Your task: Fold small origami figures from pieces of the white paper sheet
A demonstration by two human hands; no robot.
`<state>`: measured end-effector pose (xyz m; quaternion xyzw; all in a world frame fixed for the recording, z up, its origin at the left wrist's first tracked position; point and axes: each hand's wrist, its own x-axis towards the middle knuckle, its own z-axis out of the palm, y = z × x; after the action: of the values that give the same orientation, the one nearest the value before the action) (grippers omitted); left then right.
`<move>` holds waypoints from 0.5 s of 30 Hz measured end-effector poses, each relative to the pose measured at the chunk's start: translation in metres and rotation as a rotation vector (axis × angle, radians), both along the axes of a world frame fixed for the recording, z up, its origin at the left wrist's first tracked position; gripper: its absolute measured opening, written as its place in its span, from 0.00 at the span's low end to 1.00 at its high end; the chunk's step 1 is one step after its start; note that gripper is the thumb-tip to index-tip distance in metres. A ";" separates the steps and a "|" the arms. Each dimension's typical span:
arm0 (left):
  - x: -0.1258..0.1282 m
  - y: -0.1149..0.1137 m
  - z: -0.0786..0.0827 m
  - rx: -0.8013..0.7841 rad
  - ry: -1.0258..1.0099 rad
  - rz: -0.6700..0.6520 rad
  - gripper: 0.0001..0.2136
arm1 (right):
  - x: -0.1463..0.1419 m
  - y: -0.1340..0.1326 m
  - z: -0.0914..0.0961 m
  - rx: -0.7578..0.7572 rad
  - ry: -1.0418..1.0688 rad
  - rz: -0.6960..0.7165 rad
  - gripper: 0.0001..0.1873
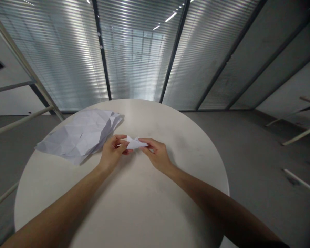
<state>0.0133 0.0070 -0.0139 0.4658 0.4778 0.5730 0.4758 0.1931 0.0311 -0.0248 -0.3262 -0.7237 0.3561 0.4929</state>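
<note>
A small folded piece of white paper (pixel 134 143) is held between my two hands, a little above the round table. My left hand (pixel 114 148) pinches its left end between thumb and fingers. On the opposite side, my right hand (pixel 156 152) grips the right end, fingers over the top and thumb below. My fingers hide both ends of the paper. To the left of my left hand lies a pile of creased white paper sheets (pixel 80 132), spread unevenly and overlapping.
The round white table (pixel 150 206) fills the middle of the view. Beyond it stands a glass partition with blinds (pixel 136 62). A pale metal frame (pixel 43 93) rises at the left. Pale legs of furniture (pixel 301 134) show at the right, above the grey floor (pixel 245 155).
</note>
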 end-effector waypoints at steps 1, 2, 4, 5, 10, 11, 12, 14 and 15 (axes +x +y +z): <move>0.000 -0.001 0.000 0.014 0.057 -0.025 0.16 | -0.001 0.000 0.000 -0.003 0.007 -0.030 0.13; 0.000 -0.002 0.000 0.038 0.127 -0.054 0.15 | -0.002 0.000 0.000 -0.002 0.008 -0.054 0.13; -0.001 -0.005 0.001 0.122 0.294 -0.127 0.14 | -0.003 -0.002 0.003 -0.005 0.003 -0.104 0.12; -0.001 -0.006 0.002 0.178 0.384 -0.155 0.14 | -0.003 -0.003 0.005 -0.008 0.001 -0.128 0.12; -0.002 -0.012 0.004 0.368 0.821 -0.119 0.16 | -0.006 -0.011 0.015 0.045 -0.107 -0.192 0.16; -0.001 -0.012 0.002 0.403 0.907 -0.071 0.14 | -0.007 -0.013 0.015 0.088 -0.148 -0.184 0.17; 0.000 -0.012 0.000 0.450 0.992 -0.018 0.12 | -0.009 -0.015 0.016 0.138 -0.188 -0.171 0.18; 0.003 -0.013 -0.003 0.571 1.158 0.070 0.09 | -0.011 -0.018 0.016 0.225 -0.251 -0.144 0.20; 0.004 -0.014 -0.005 0.635 1.233 0.098 0.08 | -0.013 -0.019 0.016 0.245 -0.271 -0.140 0.20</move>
<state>0.0172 -0.0067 -0.0184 0.8009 0.4906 0.3366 -0.0681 0.1805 0.0117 -0.0087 -0.3582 -0.7969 0.1829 0.4507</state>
